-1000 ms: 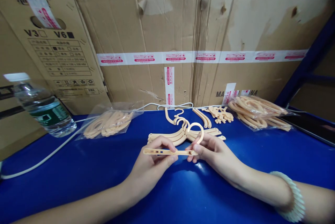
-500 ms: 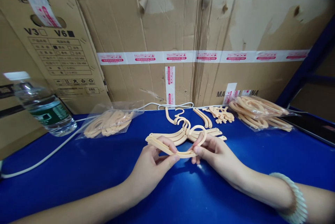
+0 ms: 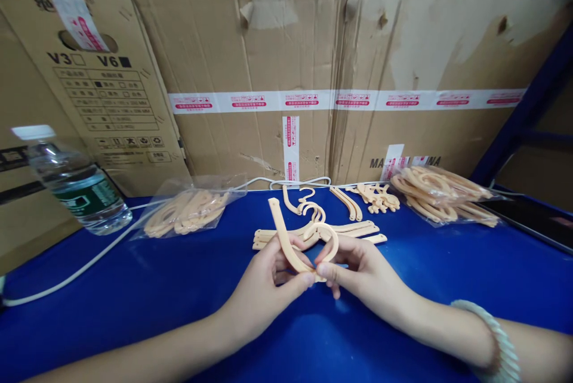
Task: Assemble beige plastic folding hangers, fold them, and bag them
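My left hand (image 3: pixel 268 281) pinches a peach plastic hanger arm (image 3: pixel 285 238) that now tilts up and to the left. My right hand (image 3: pixel 358 272) pinches the hook piece (image 3: pixel 323 241) at the arm's lower end, where the two parts meet between my fingertips. Both hands hover just above the blue table (image 3: pixel 179 287). Right behind them lies a small stack of assembled peach hangers (image 3: pixel 353 231).
A clear bag of hanger parts (image 3: pixel 188 211) lies at left, another bag (image 3: pixel 441 195) at right, loose arms and hooks (image 3: pixel 367 198) between them. A water bottle (image 3: pixel 71 183) lies far left, a white cable (image 3: pixel 80 266) crosses the table, cardboard boxes (image 3: pixel 268 61) form the back wall.
The hanger arm swung from lying level between my hands to standing tilted up to the left. My hands drew closer together around the joint.
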Demonstrator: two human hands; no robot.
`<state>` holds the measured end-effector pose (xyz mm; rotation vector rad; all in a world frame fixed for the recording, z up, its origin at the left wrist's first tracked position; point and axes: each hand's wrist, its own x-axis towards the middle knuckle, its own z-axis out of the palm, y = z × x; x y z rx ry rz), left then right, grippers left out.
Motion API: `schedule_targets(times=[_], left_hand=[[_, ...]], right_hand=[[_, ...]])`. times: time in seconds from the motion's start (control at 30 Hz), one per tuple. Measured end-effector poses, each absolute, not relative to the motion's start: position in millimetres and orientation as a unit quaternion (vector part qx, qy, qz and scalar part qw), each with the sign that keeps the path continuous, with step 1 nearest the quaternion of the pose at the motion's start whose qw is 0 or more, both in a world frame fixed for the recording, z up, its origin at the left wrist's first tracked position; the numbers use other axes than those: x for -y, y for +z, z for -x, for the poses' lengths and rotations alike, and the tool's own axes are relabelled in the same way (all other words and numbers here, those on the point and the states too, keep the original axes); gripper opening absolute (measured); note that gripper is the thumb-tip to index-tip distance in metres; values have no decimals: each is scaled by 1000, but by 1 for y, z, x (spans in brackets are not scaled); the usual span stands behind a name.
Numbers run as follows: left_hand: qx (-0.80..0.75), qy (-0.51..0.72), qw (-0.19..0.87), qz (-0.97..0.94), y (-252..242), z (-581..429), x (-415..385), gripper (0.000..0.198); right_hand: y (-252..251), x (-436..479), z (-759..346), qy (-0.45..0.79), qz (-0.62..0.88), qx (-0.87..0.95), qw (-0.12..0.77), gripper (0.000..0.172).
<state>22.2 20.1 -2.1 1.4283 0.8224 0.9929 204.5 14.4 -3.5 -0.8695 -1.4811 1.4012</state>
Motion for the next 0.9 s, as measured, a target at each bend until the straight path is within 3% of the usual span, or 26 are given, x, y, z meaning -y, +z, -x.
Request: schedule_targets(times=[0.1,0.17,0.23,0.33,0.43,0.63,0.77,0.9], left_hand=[[-367,418,579,-596,0,-23,-21,30],[-391,427,574,-579,2,-23,-22,32],[-406,436,570,-566,5,-23,-22,34],[-407,443,574,-555,7,-23,-22,35],[-403,447,578,-550,8,-24,-22,33],[-394,448,585,-549,10,-24,-22,28],[-397,441,579,-559,12,-23,-21,23],[-403,443,575,-558,10,-21,-22,19]], right_hand=[[6,-22,-208,558,332,621,439,31],[17,-36,-222,484,340,671,448,30],[28,-57,-244,315,376,755,436,28],[37,-93,-283,69,389,870,293,17],[35,-118,-309,67,390,887,239,13],[21,-127,-310,110,387,888,224,12],[20,-126,-302,141,393,866,274,4],[23,-121,-299,169,418,802,391,18]])
